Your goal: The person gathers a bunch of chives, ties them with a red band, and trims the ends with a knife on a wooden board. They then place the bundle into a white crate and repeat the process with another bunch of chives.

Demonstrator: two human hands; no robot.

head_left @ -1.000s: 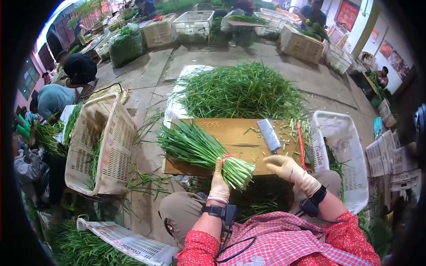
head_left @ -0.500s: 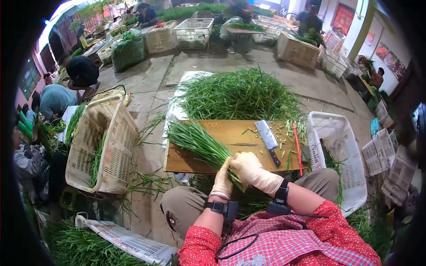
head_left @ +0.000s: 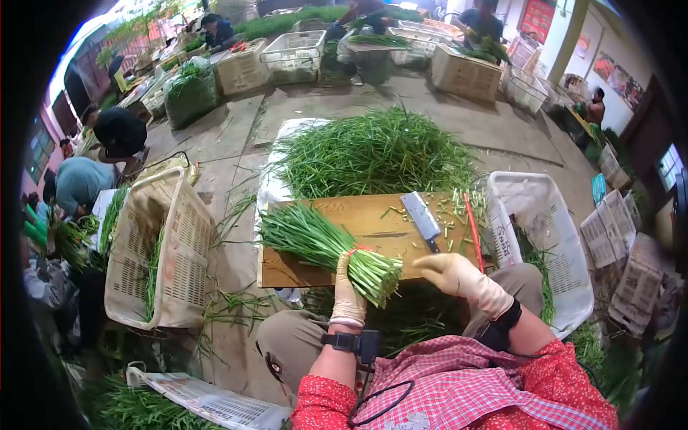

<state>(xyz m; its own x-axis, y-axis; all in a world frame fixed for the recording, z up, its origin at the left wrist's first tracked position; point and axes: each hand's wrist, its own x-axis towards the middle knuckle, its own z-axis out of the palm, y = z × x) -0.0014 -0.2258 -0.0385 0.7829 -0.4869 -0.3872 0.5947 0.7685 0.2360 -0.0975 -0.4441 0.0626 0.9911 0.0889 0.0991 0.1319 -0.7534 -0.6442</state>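
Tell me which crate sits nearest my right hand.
The crate just right of the wooden board, beside your right knee; every other crate is farther off.

Reads "888" on the side wall of the white crate (head_left: pixel 502 240), just to the right of the right hand (head_left: pixel 462 279); runs up along the wall in dark characters, with one more character beside the digits, perhaps a G or a 6. Seems to read "888" again, less sharply, on the pale crate (head_left: pixel 236 412) below and to the left of the left hand (head_left: pixel 347 297), with the first character unclear. Bears reddish print on the tall crate (head_left: pixel 186 258) to the left of the left hand, too faint to make out. Shows marks too small to read on the red poster (head_left: pixel 536 18) and the wall pictures (head_left: pixel 616 77), far beyond the right hand.
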